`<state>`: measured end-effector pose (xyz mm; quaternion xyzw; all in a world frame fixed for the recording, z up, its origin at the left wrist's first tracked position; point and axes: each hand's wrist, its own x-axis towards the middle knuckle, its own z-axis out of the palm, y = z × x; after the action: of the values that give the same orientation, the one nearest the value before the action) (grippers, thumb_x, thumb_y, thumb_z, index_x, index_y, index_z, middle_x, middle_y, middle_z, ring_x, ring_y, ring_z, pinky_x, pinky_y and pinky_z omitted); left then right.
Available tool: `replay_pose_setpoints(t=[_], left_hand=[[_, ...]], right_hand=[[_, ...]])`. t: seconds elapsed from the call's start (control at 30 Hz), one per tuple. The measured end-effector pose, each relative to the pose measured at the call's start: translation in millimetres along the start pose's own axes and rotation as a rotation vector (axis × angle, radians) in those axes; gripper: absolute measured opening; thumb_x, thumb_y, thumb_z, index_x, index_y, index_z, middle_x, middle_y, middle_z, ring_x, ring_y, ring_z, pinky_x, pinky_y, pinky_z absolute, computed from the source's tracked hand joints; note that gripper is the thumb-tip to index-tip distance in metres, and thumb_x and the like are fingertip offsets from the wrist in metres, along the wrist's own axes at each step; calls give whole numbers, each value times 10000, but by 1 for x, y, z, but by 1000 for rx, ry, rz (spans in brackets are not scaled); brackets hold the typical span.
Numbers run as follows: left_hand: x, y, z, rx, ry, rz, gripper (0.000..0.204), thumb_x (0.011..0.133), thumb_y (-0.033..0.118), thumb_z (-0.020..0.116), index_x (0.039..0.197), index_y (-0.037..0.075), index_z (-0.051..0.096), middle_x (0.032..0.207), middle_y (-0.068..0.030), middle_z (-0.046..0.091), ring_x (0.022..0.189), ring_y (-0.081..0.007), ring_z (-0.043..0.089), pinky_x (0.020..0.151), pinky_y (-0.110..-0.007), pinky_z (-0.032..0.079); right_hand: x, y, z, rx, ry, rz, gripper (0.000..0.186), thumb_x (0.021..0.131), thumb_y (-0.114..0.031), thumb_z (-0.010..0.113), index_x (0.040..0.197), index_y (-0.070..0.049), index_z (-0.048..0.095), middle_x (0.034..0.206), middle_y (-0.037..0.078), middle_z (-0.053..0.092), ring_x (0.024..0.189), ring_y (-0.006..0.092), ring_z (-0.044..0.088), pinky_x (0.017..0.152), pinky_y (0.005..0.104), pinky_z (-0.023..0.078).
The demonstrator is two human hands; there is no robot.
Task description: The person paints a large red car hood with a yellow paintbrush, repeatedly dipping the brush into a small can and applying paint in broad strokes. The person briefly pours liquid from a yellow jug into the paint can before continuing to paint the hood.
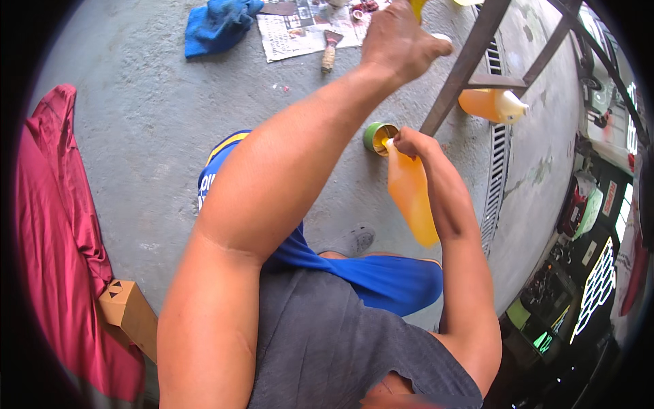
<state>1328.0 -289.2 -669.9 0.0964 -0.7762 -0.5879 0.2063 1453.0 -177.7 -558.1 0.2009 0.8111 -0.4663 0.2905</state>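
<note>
My right hand (411,142) grips the neck of a plastic jug (409,198) of yellow-orange liquid, tipped with its mouth at a green open can (373,140) on the floor, yellow liquid inside. My left hand (398,48) is raised at the top centre, closed around a yellow object (415,8) that is mostly hidden; something small and white shows at a fingertip. A second orange jug (487,105) lies beside a dark metal frame (453,68). A brush (330,51) lies at the edge of a newspaper (286,37).
A blue cloth (214,27) lies at upper left, a red cloth (58,238) and cardboard box (126,307) at left. A drain grate (497,170) runs along the right floor. Beyond are a vehicle (599,88) and dark equipment (545,300).
</note>
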Motion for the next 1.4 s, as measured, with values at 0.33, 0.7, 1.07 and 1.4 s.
replay_pose_setpoints(t=[0.33, 0.7, 1.07, 1.4], left_hand=[[-1, -1, 6, 40, -150, -6, 362, 743, 346, 871, 837, 19, 749, 713, -102, 728, 655, -189, 728, 645, -311, 592], [-3, 18, -2, -156, -306, -176, 351, 805, 174, 700, 1044, -68, 617, 780, -202, 695, 673, -332, 706, 576, -431, 592], [-8, -11, 34, 49, -196, -83, 484, 713, 310, 872, 963, -61, 686, 810, -191, 725, 735, -268, 737, 710, -353, 607], [-11, -6, 39, 133, -208, -59, 440, 728, 373, 887, 919, 19, 709, 768, -103, 727, 702, -183, 728, 655, -305, 582]], right_hand=[[26, 21, -16, 70, -114, -191, 390, 1026, -343, 556, 1189, -4, 661, 1157, 43, 634, 1127, 150, 562, 1041, 282, 392], [37, 16, -14, 68, -110, -106, 405, 1014, -355, 563, 1189, -2, 658, 1176, 47, 637, 1150, 152, 562, 1061, 284, 384], [189, 129, -59, -940, -336, 44, 310, 977, -218, 545, 1147, -11, 701, 993, 150, 710, 869, 252, 677, 777, 378, 517], [229, 212, -85, -958, -265, -277, 298, 996, -159, 544, 1222, -36, 695, 1054, 294, 702, 1005, 437, 692, 865, 483, 544]])
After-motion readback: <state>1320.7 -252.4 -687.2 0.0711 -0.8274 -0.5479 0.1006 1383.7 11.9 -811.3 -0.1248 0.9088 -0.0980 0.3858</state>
